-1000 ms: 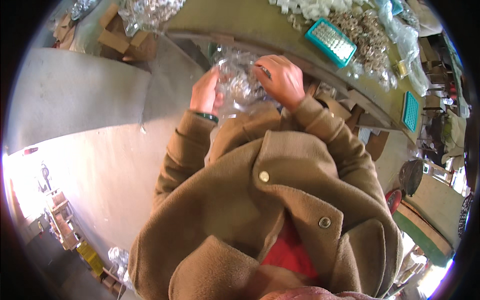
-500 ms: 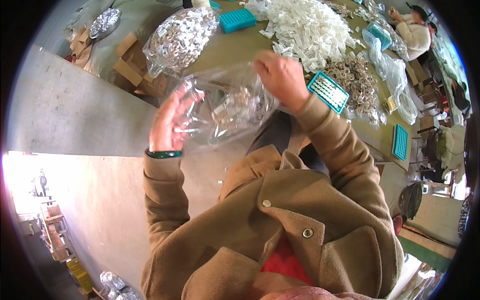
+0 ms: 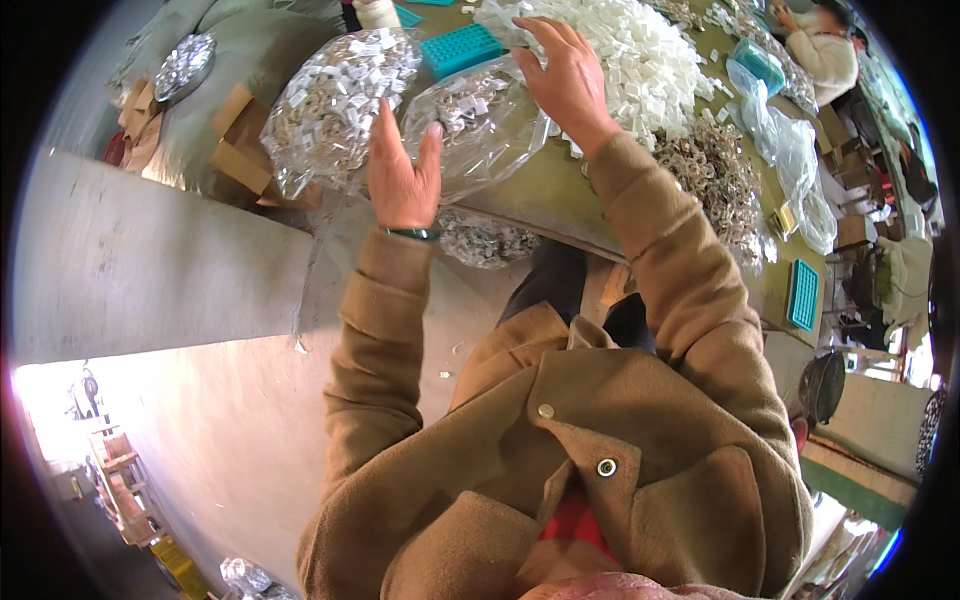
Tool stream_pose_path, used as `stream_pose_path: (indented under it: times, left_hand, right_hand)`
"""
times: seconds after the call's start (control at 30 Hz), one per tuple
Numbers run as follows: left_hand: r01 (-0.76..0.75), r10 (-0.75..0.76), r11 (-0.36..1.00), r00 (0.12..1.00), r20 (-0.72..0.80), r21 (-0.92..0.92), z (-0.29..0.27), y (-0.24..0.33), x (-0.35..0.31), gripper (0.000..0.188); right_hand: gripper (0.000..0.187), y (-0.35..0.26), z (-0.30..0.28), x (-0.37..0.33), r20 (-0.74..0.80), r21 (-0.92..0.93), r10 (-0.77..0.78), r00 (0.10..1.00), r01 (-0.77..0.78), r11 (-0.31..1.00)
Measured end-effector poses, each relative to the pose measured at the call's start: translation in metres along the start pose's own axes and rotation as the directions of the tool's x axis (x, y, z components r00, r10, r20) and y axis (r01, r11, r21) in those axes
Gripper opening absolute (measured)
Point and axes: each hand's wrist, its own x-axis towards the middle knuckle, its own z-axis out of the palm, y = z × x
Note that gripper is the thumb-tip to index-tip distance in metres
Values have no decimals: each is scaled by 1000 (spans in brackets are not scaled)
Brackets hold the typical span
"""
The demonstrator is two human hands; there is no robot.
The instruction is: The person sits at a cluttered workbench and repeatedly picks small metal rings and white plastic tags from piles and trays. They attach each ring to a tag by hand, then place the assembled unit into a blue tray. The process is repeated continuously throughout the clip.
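A clear plastic bag (image 3: pixel 490 165) holding some small white and brownish pieces lies at the near table edge, between my two hands. My left hand (image 3: pixel 405 180) is open at the bag's left side, its thumb and fingers apart and pointing away from me. On the other side my right hand (image 3: pixel 568 85) is open too, fingers spread above the bag's far right part. Close against the left of this bag sits a fuller clear bag (image 3: pixel 340 105) of similar pieces. A teal tray with holes (image 3: pixel 460 48) stands just behind the bag.
A big heap of white plastic pieces (image 3: pixel 650 70) spreads behind my right hand; a brown pile (image 3: pixel 708 170) lies right of my forearm. Another teal tray (image 3: pixel 803 295) rests at the right. Below the table edge is a filled bag (image 3: pixel 485 240). A person (image 3: pixel 825 60) sits far right.
The clear bag, held up before me half a second ago, now lies on the table. Both hands moved away from me and opened. The tray of white pieces near my right forearm no longer shows.
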Motion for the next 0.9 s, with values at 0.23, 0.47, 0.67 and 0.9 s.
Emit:
stream_pose_path:
  times: [0.23,0.47,0.67,0.9]
  left_hand:
    - [-312,349,911,931,104,-269,23,66,-60,46]
    - [-94,-218,885,782,584,455,82,48,33,66]
    - [-443,-79,753,673,735,486,139,27,27,75]
    - [-219,-140,831,807,573,511,163,-28,82,77]
  right_hand:
    - [22,-2,-78,-76,349,368,722,597,-796,480]
    - [22,-29,-165,-124,397,393,550,734,-678,621]
    - [24,-16,-222,-155,288,400,649,704,-704,587]
    - [19,24,-306,-204,-100,544,892,440,-727,419]
